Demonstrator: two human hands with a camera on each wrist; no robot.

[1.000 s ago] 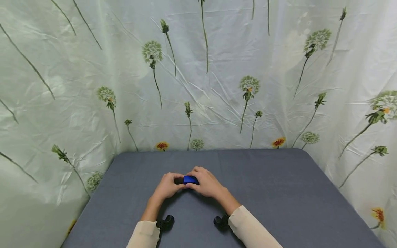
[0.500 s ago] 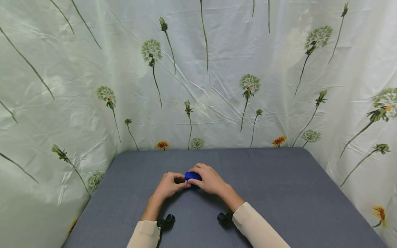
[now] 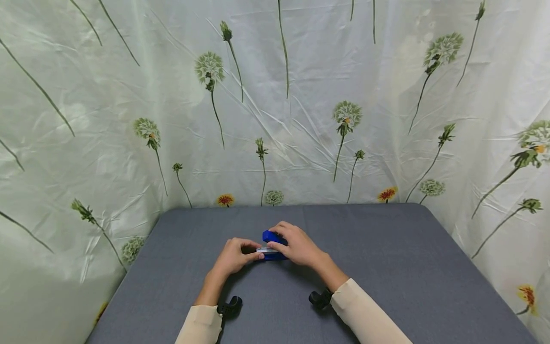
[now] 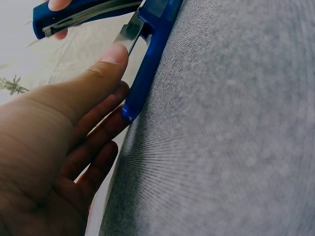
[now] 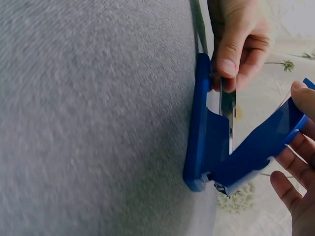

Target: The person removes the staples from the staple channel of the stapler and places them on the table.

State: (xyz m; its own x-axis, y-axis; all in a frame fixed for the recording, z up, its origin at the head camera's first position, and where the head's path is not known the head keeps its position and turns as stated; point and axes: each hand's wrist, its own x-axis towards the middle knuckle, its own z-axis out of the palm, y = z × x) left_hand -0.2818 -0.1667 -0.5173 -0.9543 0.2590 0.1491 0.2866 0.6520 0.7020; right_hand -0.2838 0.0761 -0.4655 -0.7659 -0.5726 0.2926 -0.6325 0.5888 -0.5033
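A blue stapler stands on the grey table with its top swung up from the base. Its base (image 3: 275,256) shows low between the hands, and the metal staple magazine (image 3: 263,250) lies above it. My left hand (image 3: 233,258) pinches the front end of the magazine between thumb and fingers; in the left wrist view the thumb presses on the metal. My right hand (image 3: 298,246) grips the raised top arm (image 3: 269,236). From the right wrist view, the top arm (image 5: 261,142) slants away from the base (image 5: 196,128) at the hinge. Whether staples lie inside cannot be seen.
The grey table (image 3: 378,277) stretches around the hands. Behind it hangs a pale curtain (image 3: 301,143) printed with dandelions. A black wrist camera (image 3: 232,308) sits on the left wrist and another black camera (image 3: 320,299) on the right.
The stapler's top has swung up off the magazine, which now shows. My right hand has moved up and to the right with the top arm. The left hand has stayed nearly in place.
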